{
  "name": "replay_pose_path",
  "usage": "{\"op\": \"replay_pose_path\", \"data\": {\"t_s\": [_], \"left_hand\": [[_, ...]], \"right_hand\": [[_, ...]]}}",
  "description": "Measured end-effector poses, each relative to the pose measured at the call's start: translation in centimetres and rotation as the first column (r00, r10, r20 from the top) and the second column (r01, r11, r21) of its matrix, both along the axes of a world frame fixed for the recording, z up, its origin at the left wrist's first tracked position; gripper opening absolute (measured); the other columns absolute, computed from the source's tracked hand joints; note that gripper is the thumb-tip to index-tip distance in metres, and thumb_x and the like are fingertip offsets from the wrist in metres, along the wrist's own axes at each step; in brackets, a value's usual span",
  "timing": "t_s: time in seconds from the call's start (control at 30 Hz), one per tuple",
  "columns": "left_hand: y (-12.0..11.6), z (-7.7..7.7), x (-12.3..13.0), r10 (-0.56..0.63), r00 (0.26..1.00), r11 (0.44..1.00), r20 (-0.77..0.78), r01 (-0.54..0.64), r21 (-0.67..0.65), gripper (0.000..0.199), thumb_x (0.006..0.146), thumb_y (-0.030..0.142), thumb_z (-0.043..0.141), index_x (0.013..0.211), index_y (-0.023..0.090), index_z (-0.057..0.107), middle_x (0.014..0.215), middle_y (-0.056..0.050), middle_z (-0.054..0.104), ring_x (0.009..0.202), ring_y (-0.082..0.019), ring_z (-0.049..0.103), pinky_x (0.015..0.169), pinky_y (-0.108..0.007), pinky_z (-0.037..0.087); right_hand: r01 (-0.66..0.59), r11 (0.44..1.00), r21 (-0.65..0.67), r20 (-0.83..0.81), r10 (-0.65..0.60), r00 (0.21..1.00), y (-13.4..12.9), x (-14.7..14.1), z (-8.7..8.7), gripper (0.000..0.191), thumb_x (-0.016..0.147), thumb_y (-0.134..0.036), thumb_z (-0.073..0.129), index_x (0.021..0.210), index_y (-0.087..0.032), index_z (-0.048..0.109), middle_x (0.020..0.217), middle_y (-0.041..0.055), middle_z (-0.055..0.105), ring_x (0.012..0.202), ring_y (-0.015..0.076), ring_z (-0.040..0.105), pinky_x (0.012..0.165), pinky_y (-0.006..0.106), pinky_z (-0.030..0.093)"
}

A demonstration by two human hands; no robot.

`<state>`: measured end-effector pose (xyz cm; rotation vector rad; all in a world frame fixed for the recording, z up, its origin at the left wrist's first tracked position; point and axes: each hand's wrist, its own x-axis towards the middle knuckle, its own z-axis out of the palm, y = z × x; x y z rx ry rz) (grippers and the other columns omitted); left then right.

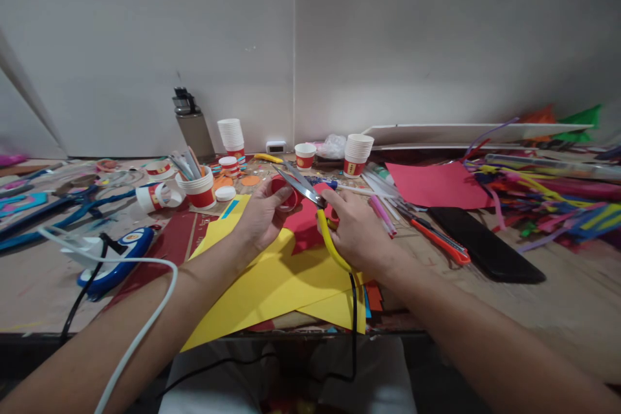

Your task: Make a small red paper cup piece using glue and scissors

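Observation:
In the middle of the head view my left hand is closed around a small red ring-shaped piece, likely paper. My right hand grips a pair of scissors with yellow handles. Their blades are parted and point up and left, over the red piece. Beneath both hands lie a red paper sheet and yellow paper sheets. The fingertips of my left hand are partly hidden behind the red piece.
Paper cups stand in stacks at the back, and another cup holds pens. To the right lie a red utility knife, a black phone and colourful strips. A white cable crosses my left forearm.

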<state>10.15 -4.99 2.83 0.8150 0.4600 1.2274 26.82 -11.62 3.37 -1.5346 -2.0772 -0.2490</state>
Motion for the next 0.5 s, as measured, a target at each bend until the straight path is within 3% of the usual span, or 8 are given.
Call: {"op": "replay_pose_path", "data": {"t_s": [0.2, 0.5], "left_hand": [[0.25, 0.08, -0.28, 0.004, 0.999, 1.000, -0.041, -0.003, 0.016, 0.030, 0.061, 0.016, 0.080, 0.085, 0.019, 0.062, 0.079, 0.003, 0.068, 0.067, -0.011, 0.063, 0.060, -0.023, 0.055], [0.39, 0.24, -0.49, -0.024, 0.998, 0.999, -0.064, 0.027, 0.043, 0.028, 0.063, 0.016, 0.079, 0.086, 0.018, 0.062, 0.079, 0.001, 0.067, 0.067, -0.011, 0.063, 0.060, -0.025, 0.054]], "right_hand": [[0.013, 1.000, -0.003, 0.021, -0.013, 1.000, -0.08, 0.02, 0.07, 0.036, 0.084, -0.025, 0.050, 0.117, -0.014, 0.058, 0.088, 0.0097, 0.056, 0.075, 0.0206, 0.049, 0.066, 0.031, 0.037], [-0.023, 1.000, -0.006, 0.016, 0.023, 1.000, 0.12, 0.31, -0.08, 0.031, 0.084, -0.024, 0.051, 0.112, -0.014, 0.058, 0.088, 0.0093, 0.057, 0.073, 0.0191, 0.048, 0.064, 0.029, 0.036]]}}
